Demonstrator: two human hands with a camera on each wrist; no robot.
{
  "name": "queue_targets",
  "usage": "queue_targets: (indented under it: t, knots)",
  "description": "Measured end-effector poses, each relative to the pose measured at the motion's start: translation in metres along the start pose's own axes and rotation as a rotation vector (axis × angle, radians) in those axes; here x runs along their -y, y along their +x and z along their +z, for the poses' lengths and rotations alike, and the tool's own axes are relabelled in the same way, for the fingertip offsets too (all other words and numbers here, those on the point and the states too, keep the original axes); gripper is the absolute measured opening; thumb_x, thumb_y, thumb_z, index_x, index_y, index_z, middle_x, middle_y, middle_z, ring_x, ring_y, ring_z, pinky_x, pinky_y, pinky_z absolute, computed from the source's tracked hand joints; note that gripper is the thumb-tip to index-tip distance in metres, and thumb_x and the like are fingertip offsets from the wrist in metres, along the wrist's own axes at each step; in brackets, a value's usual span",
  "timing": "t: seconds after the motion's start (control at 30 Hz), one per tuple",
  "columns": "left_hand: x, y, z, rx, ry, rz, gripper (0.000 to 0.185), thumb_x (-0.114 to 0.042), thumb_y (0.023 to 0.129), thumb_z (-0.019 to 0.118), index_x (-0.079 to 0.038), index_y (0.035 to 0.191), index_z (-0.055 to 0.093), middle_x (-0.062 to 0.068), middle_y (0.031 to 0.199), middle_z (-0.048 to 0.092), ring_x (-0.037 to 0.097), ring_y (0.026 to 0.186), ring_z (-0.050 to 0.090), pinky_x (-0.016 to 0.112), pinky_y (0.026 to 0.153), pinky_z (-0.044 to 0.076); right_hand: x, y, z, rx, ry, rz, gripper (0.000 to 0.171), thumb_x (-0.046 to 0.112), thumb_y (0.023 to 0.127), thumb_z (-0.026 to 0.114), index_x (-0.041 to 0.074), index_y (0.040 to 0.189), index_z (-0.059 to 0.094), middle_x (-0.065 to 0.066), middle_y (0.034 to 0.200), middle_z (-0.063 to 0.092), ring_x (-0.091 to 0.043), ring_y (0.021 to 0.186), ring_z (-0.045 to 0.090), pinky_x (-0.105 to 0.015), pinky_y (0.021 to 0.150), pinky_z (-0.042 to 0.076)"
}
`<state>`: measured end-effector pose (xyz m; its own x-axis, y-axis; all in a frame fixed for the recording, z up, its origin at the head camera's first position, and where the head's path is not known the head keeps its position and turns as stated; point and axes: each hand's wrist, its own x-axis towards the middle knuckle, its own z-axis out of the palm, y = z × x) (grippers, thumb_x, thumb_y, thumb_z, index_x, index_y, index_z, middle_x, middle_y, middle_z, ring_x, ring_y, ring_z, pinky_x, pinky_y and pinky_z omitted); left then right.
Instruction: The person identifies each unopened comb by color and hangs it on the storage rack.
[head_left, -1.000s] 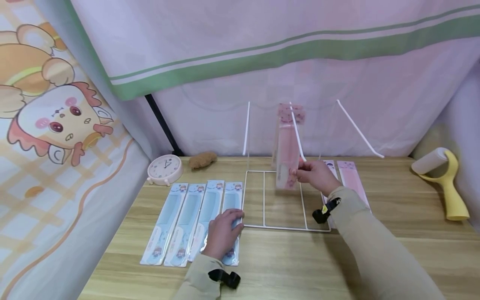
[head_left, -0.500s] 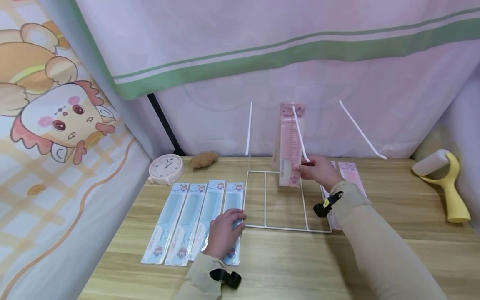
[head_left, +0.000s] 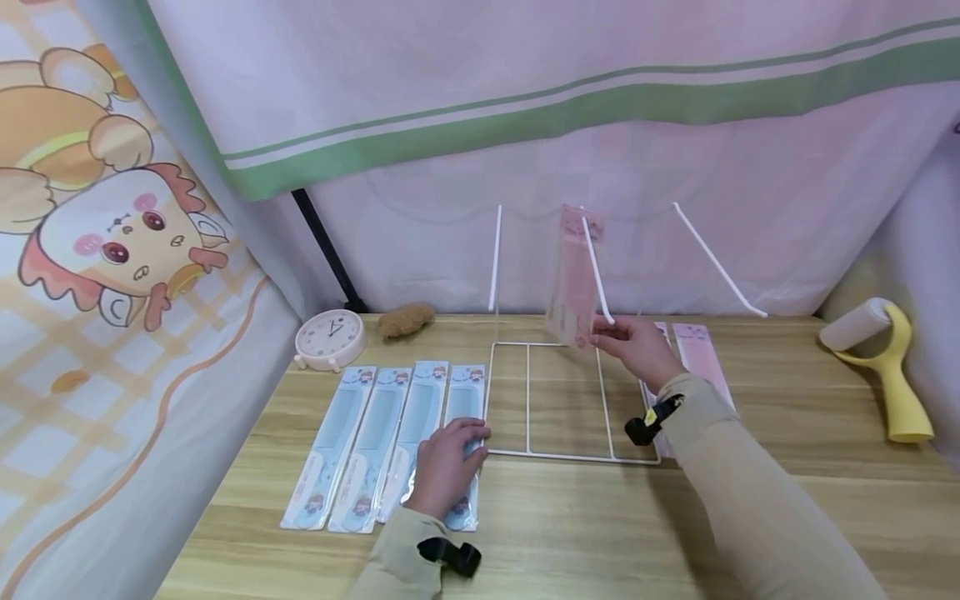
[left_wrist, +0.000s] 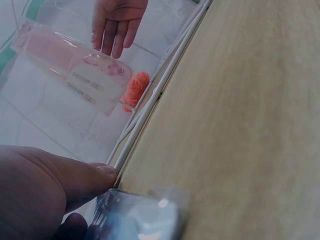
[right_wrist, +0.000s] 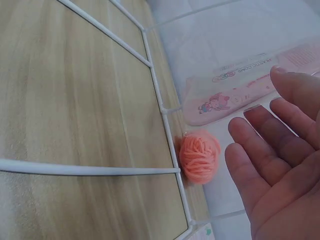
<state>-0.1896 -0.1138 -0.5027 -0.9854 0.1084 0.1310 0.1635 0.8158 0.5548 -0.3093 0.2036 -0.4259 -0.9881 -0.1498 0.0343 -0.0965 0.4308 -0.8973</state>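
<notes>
Pink packaged combs (head_left: 576, 279) hang from the middle prong of a white wire rack (head_left: 566, 456), swung back to the left at their lower end. My right hand (head_left: 637, 350) is right beside their bottom edge; in the right wrist view its fingers (right_wrist: 255, 172) are spread and relaxed, with the thumb overlapping a packet. My left hand (head_left: 447, 467) holds the rack's front left corner, thumb (left_wrist: 92, 175) against the wire. Several blue packaged combs (head_left: 348, 450) lie in a row on the table, the rightmost partly under my left hand.
More pink comb packets (head_left: 701, 354) lie right of the rack, partly behind my right arm. Toward the back left are a round clock (head_left: 330, 339) and a brown lump (head_left: 406, 320). A yellow-handled roller (head_left: 900, 392) stands at right. A coral yarn ball (right_wrist: 199, 156) sits behind the rack.
My right hand has let go of the lower end of the pink comb packet, which has swung back and to the left. My left hand has stayed at the rack corner.
</notes>
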Motion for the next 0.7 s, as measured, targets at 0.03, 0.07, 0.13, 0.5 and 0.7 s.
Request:
queue_targets:
  t: [0.03,0.07,0.13,0.5,0.7]
  knots:
    - [0.0,0.0,0.0,0.0,-0.002,-0.001,0.023,-0.022,0.091,0.075,-0.021,0.114,0.075,-0.008,0.127,0.065,0.023,0.116,0.061,0.043,0.085,0.04,-0.001,-0.001,0.0,-0.007,0.001,-0.004,0.039,0.018,0.097,0.068,-0.001,0.131,0.061,-0.02,0.129,0.064,-0.034,0.121,0.059,-0.049,0.105,0.044]
    - [0.0,0.0,0.0,-0.003,-0.003,0.0,0.023,-0.022,0.09,0.075,-0.021,0.113,0.075,-0.008,0.127,0.066,0.023,0.115,0.061,0.043,0.085,0.04,-0.002,-0.002,0.0,-0.012,0.001,-0.009,0.039,0.018,0.097,0.068,-0.001,0.13,0.062,-0.02,0.129,0.065,-0.034,0.121,0.059,-0.048,0.105,0.044]
    - [0.0,0.0,0.0,0.0,-0.01,-0.002,0.023,-0.022,0.09,0.075,-0.021,0.114,0.075,-0.008,0.127,0.066,0.023,0.116,0.061,0.043,0.085,0.04,-0.004,-0.005,-0.001,-0.027,-0.005,-0.011,0.039,0.021,0.097,0.068,0.0,0.13,0.062,-0.019,0.128,0.065,-0.031,0.119,0.06,-0.046,0.103,0.045]
    - [0.001,0.0,0.0,-0.007,0.006,0.016,0.023,-0.023,0.091,0.074,-0.021,0.114,0.075,-0.008,0.127,0.065,0.023,0.114,0.061,0.042,0.084,0.04,-0.015,-0.027,-0.01,-0.052,-0.078,-0.034,0.041,0.03,0.099,0.066,0.0,0.126,0.064,-0.017,0.122,0.067,-0.022,0.108,0.061,-0.024,0.087,0.048]
    - [0.001,-0.001,0.0,-0.007,0.003,0.018,0.023,-0.022,0.09,0.074,-0.021,0.113,0.075,-0.008,0.127,0.066,0.024,0.116,0.061,0.044,0.085,0.041,-0.021,-0.04,-0.016,-0.109,-0.162,-0.035,0.039,0.033,0.098,0.066,0.002,0.122,0.067,-0.015,0.121,0.068,-0.027,0.109,0.063,-0.033,0.091,0.05]
